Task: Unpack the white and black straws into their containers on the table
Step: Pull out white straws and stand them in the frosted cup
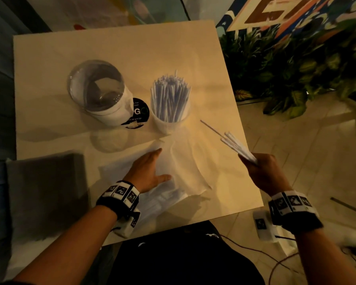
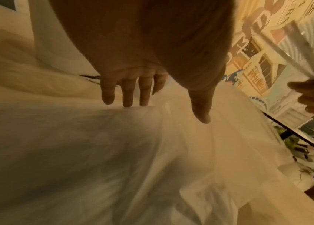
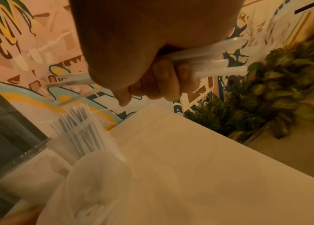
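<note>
My right hand (image 1: 255, 167) grips a small bundle of white straws (image 1: 237, 147) above the table's right edge; in the right wrist view the hand (image 3: 152, 82) has its fingers curled round the straws (image 3: 219, 67). A clear cup (image 1: 170, 122) mid-table holds many white straws (image 1: 170, 95), also seen as straws (image 3: 79, 129) in the right wrist view. My left hand (image 1: 150, 169) lies flat, fingers straight, on the clear plastic packaging (image 1: 185, 171); its fingers (image 2: 127, 94) press the packaging (image 2: 113, 152). A larger clear container (image 1: 99, 93) stands empty at left.
A black round sticker or lid (image 1: 139, 112) lies between the two containers. A dark grey pack (image 1: 45, 192) sits at the table's near left corner. Green plants (image 1: 296, 68) and tiled floor lie beyond the table's right edge (image 1: 247, 161). Cables trail on the floor at lower right.
</note>
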`<control>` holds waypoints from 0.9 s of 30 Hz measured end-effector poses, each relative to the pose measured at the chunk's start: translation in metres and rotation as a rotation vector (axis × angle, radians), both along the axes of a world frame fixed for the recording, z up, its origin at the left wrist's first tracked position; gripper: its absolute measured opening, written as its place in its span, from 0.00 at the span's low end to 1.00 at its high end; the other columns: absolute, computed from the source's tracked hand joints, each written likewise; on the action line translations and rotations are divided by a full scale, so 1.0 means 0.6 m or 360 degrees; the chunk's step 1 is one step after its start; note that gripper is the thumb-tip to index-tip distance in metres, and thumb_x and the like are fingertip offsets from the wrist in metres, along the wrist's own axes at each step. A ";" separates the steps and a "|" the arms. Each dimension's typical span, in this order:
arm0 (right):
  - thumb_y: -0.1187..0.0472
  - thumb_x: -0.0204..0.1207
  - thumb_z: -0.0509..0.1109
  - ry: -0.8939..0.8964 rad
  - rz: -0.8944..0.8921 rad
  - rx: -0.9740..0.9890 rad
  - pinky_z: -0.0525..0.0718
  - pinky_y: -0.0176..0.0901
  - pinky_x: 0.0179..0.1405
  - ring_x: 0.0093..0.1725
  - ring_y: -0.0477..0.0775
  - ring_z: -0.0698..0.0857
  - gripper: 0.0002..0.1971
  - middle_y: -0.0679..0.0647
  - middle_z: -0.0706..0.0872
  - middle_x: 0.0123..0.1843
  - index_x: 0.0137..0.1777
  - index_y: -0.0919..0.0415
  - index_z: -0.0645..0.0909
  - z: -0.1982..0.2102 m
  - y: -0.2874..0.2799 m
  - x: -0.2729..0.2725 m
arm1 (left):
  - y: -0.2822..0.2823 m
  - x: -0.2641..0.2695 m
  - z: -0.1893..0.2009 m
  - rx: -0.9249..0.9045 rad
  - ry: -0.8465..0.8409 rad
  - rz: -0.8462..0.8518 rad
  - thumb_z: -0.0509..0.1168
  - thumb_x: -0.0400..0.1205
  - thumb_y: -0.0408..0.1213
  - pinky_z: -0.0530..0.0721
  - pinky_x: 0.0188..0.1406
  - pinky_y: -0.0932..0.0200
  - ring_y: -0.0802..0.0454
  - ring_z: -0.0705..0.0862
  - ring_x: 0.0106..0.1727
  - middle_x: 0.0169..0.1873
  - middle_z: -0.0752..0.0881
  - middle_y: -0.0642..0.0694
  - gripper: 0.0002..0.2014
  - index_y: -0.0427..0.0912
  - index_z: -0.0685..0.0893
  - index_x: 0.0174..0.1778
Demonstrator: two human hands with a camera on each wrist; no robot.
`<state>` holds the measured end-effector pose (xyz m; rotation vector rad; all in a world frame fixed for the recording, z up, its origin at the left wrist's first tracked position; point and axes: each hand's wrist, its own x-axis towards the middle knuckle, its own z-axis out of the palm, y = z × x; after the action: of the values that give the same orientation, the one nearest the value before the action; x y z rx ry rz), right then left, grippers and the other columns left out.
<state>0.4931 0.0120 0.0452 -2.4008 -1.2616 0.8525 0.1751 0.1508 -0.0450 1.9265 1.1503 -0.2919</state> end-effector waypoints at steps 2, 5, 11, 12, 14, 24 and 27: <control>0.56 0.82 0.70 0.0013 -0.0009 0.0057 0.66 0.40 0.22 0.19 0.50 0.72 0.20 0.48 0.74 0.20 0.26 0.52 0.76 0.008 0.000 -0.006 | -0.010 0.002 -0.009 -0.0053 0.0030 -0.0044 0.70 0.72 0.69 0.64 0.83 0.40 0.45 0.60 0.86 0.87 0.58 0.46 0.54 0.52 0.49 0.88; 0.56 0.82 0.70 0.0082 0.0063 0.0148 0.66 0.37 0.22 0.18 0.45 0.72 0.19 0.45 0.75 0.20 0.27 0.53 0.78 0.012 0.013 -0.029 | -0.025 0.011 -0.007 -0.0147 0.0089 -0.0164 0.70 0.74 0.67 0.59 0.85 0.42 0.46 0.57 0.87 0.88 0.54 0.48 0.54 0.55 0.46 0.88; 0.49 0.83 0.67 0.0276 0.0351 0.0119 0.66 0.42 0.23 0.18 0.47 0.69 0.24 0.47 0.71 0.19 0.24 0.51 0.69 -0.007 0.056 -0.116 | -0.020 0.027 0.080 -0.0386 -0.0612 0.0222 0.75 0.66 0.68 0.67 0.82 0.53 0.62 0.69 0.80 0.81 0.69 0.60 0.52 0.59 0.59 0.84; 0.47 0.83 0.66 0.0310 0.0405 0.0089 0.68 0.48 0.25 0.19 0.47 0.68 0.24 0.48 0.72 0.20 0.25 0.52 0.69 -0.011 0.063 -0.131 | -0.016 0.031 0.103 -0.0446 -0.0912 0.0424 0.77 0.65 0.67 0.71 0.80 0.53 0.63 0.72 0.78 0.78 0.72 0.61 0.51 0.59 0.62 0.82; 0.46 0.84 0.65 0.0352 0.0513 0.0048 0.68 0.51 0.27 0.20 0.47 0.68 0.24 0.49 0.71 0.20 0.25 0.51 0.68 -0.019 0.074 -0.158 | -0.002 0.036 0.149 -0.0470 -0.1418 0.0765 0.77 0.67 0.66 0.76 0.76 0.52 0.52 0.77 0.77 0.76 0.77 0.49 0.51 0.50 0.64 0.82; 0.42 0.84 0.60 0.0355 0.0686 -0.0065 0.65 0.46 0.26 0.23 0.56 0.70 0.26 0.53 0.74 0.23 0.27 0.55 0.68 -0.015 0.115 -0.213 | 0.026 0.043 0.226 -0.0073 -0.1413 0.0990 0.42 0.92 0.44 0.80 0.72 0.43 0.51 0.86 0.67 0.61 0.90 0.48 0.26 0.41 0.86 0.63; 0.42 0.85 0.60 0.0401 0.0724 -0.0019 0.67 0.48 0.27 0.23 0.56 0.69 0.26 0.51 0.73 0.23 0.27 0.54 0.67 -0.005 0.130 -0.220 | 0.014 0.047 0.215 -0.0064 -0.1355 0.0774 0.43 0.91 0.43 0.79 0.73 0.49 0.54 0.84 0.69 0.65 0.88 0.49 0.25 0.38 0.84 0.69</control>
<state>0.3608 0.0897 0.0421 -1.9567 -1.7217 1.2421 0.2034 0.1591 0.0839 1.4150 0.9471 0.6995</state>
